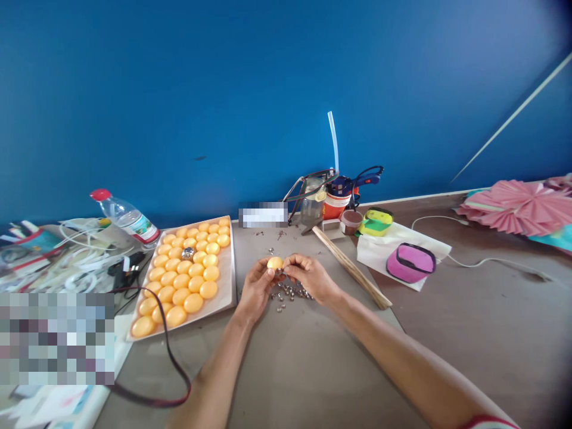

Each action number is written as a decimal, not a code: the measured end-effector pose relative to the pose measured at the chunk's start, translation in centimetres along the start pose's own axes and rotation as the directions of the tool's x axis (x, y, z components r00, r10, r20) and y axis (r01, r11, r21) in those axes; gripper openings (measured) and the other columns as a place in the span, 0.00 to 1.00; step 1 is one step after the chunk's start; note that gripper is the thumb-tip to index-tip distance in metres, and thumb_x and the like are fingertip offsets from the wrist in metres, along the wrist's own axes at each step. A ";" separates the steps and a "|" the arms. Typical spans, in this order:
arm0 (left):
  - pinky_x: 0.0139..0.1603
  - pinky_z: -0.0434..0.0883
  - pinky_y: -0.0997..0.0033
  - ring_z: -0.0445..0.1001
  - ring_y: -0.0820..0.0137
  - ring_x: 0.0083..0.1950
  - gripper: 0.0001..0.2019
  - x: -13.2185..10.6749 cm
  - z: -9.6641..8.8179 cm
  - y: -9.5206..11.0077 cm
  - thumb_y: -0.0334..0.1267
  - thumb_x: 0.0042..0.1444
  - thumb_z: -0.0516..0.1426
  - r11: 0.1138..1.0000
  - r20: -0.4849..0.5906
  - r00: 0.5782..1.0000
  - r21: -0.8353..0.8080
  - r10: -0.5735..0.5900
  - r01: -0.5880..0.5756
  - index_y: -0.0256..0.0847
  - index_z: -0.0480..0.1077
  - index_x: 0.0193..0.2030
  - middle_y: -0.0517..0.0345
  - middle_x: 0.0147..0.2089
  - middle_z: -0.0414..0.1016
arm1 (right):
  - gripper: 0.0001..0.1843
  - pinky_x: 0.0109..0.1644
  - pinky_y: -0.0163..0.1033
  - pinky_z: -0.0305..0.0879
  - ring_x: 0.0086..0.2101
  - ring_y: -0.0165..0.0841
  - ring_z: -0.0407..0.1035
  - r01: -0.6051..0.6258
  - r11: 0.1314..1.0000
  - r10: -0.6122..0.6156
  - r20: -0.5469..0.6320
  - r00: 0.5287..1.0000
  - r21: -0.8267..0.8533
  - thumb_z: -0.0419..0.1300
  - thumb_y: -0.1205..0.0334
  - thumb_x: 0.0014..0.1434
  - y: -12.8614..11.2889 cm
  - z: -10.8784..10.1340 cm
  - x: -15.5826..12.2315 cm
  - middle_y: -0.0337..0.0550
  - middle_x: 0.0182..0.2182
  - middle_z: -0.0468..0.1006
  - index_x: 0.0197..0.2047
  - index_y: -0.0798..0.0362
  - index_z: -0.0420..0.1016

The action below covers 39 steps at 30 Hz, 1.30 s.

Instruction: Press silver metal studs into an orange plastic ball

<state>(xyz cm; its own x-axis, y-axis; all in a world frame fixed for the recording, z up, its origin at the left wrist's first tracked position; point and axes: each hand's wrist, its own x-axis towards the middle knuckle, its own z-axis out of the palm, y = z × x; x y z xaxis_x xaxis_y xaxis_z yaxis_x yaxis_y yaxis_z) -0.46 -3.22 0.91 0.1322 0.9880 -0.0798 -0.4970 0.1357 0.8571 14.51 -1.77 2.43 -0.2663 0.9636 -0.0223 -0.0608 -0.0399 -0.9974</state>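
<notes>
My left hand [255,291] is closed around a yellow-orange ball [274,262], the size of a table-tennis ball. From the other side my right hand [313,277] pinches at the ball's lower edge; a small shiny bit shows by its fingertips, too small to name. Just below both hands, small silvery metal pieces [292,291] lie scattered in a loose pile on the grey tabletop [286,369]. To the left, a shallow white box [229,274] holds rows of similar orange balls [181,280], with a shiny silver item [188,254] among them.
A wooden stick [353,268] lies right of my hands. Behind stand a glass jar [311,205], an orange-and-white cup [336,205] and a small brown tub [351,222]. Pink [411,263] and yellow [376,221] pouches rest on paper. A bottle [127,217], clutter and a dark cable [172,345] occupy the left.
</notes>
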 end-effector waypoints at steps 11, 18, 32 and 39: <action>0.42 0.69 0.67 0.72 0.70 0.35 0.15 -0.1 0.1 0.0 0.41 0.48 0.62 1.000 0.005 1.000 0.025 0.008 -0.008 0.37 0.70 0.41 0.54 0.36 0.73 | 0.06 0.26 0.32 0.51 0.21 0.25 0.56 -0.022 0.999 0.022 0.011 1.000 -0.023 0.56 0.60 0.50 -0.7 0.0 -0.3 0.32 0.17 0.64 0.28 0.54 0.68; 0.44 0.69 0.65 0.72 0.69 0.37 0.14 -0.1 0.2 0.0 0.41 0.48 0.62 0.999 0.008 1.000 0.035 0.007 -0.008 0.38 0.70 0.41 0.55 0.37 0.73 | 0.06 0.26 0.32 0.51 0.21 0.25 0.56 -0.015 0.999 0.015 -0.002 1.000 -0.040 0.55 0.60 0.51 -0.4 -0.1 -0.2 0.31 0.17 0.64 0.28 0.53 0.68; 0.40 0.68 0.68 0.72 0.68 0.36 0.16 -0.1 -0.3 -0.6 0.42 0.49 0.61 0.972 0.019 0.997 0.222 0.074 -0.077 0.38 0.69 0.44 0.54 0.37 0.74 | 0.06 0.24 0.32 0.53 0.19 0.25 0.59 -0.039 0.999 0.037 -0.056 0.998 -0.028 0.57 0.61 0.48 0.0 0.1 -0.1 0.30 0.17 0.65 0.28 0.52 0.62; 0.42 0.68 0.67 0.73 0.68 0.37 0.16 -0.4 0.2 -0.3 0.42 0.47 0.62 0.985 0.002 1.000 0.170 0.025 -0.025 0.38 0.70 0.42 0.55 0.36 0.74 | 0.06 0.21 0.31 0.49 0.17 0.25 0.55 -0.085 0.995 0.080 -0.079 0.994 -0.061 0.57 0.61 0.48 0.1 0.3 -0.2 0.30 0.15 0.63 0.27 0.51 0.62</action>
<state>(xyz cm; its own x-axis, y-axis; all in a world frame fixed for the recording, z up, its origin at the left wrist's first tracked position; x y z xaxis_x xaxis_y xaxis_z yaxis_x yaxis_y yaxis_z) -0.20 -3.64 0.78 0.1217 0.9909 -0.0571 -0.3473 0.0964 0.9328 14.32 -2.05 2.31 -0.1931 0.9753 -0.1077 0.0204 -0.1057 -0.9942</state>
